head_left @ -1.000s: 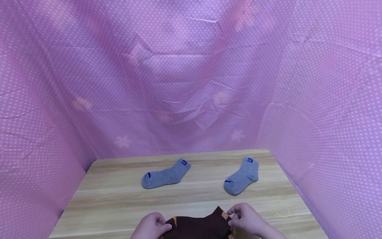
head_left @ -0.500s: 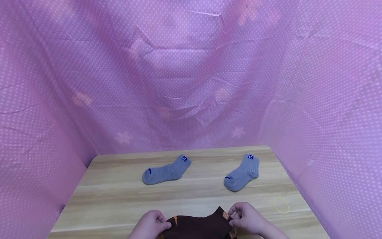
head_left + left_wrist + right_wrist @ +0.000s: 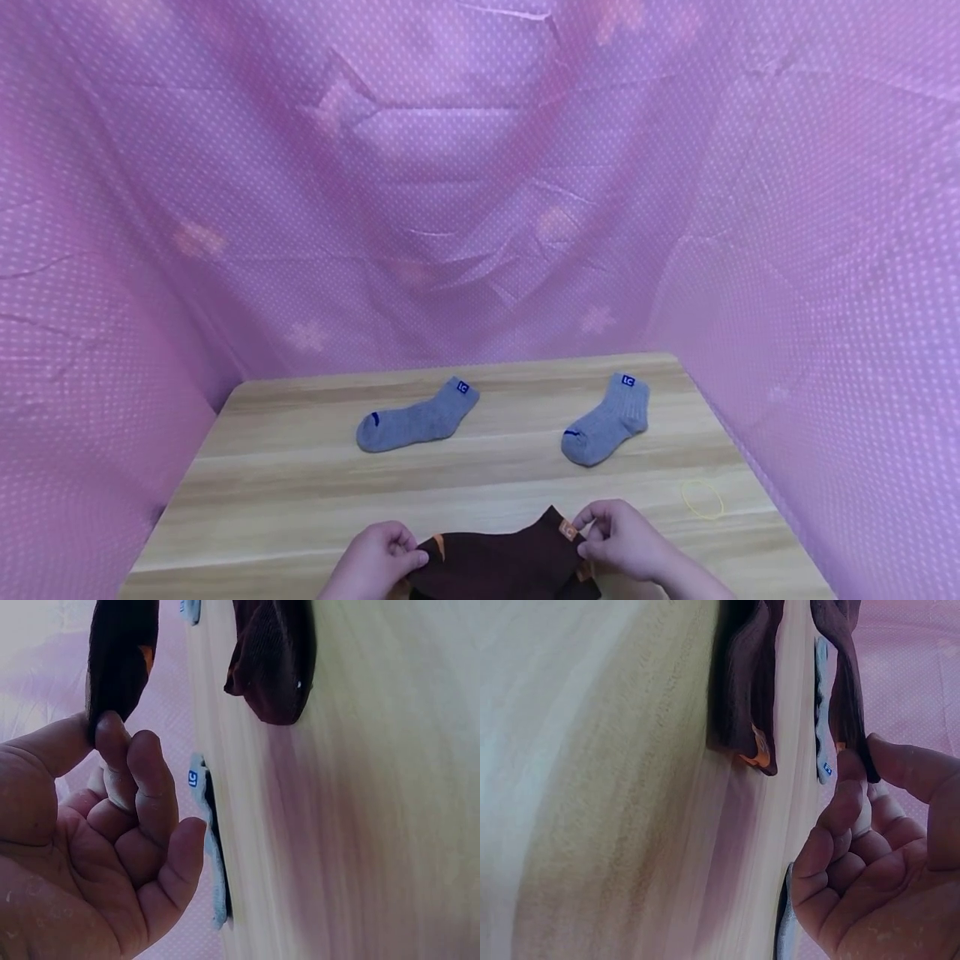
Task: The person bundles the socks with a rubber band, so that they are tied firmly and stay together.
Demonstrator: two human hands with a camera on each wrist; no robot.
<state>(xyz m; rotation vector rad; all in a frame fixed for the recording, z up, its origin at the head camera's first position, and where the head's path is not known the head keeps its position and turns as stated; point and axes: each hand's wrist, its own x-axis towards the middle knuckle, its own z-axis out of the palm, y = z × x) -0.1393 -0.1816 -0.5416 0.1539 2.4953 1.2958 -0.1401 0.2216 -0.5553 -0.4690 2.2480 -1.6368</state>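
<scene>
A dark brown sock (image 3: 495,554) with an orange label at its cuff is stretched sideways between both hands, above the table. My left hand (image 3: 377,557) pinches its toe end between thumb and index finger. At the cuff, my right hand (image 3: 622,537) pinches the edge beside the label. A second dark brown sock (image 3: 277,667) lies on the table beneath the held one. Its orange-labelled cuff (image 3: 759,750) shows in the right wrist view; the head view mostly hides it behind the first sock.
Two grey socks with blue labels lie farther back, one grey sock (image 3: 420,423) left of centre and the other grey sock (image 3: 609,425) to the right. A thin yellow band (image 3: 705,517) rests right of the right hand. Pink dotted cloth (image 3: 480,208) surrounds the wooden table (image 3: 277,492).
The head view has tilted down slightly, so the table sits higher in it. Both hands keep their pinch on the brown sock, and more of the second sock shows below.
</scene>
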